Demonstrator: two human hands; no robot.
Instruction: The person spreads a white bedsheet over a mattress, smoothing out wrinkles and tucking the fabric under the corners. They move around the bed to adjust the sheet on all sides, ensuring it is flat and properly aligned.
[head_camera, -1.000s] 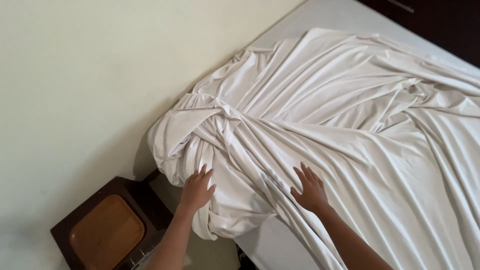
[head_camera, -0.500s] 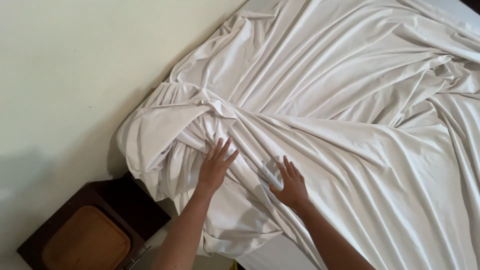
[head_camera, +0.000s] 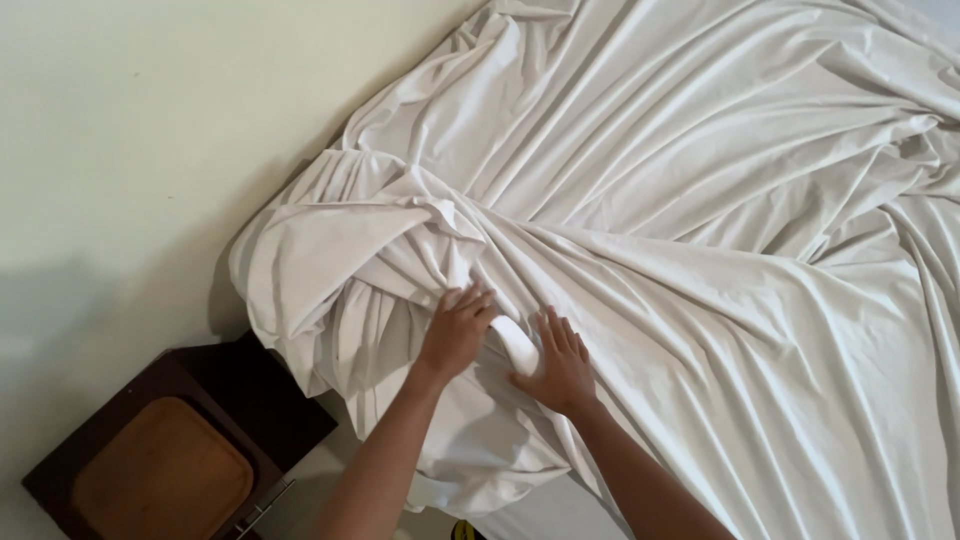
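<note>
Crumpled white cotton bedsheet (head_camera: 640, 230) spread across a bed, its bunched corner overhanging the mattress edge beside a pale cream wall (head_camera: 130, 130); only a narrow gap separates bed and wall. Deep folds radiate from the gathered knot near the corner, the cloth smoother toward the right. Left hand (head_camera: 457, 330) curls its fingers into the bunched fabric, gripping a fold. Right hand (head_camera: 560, 362) lies flat just beside it, fingers spread, pressing the sheet. Dark brown wooden bedside table (head_camera: 175, 455) stands below the corner
</note>
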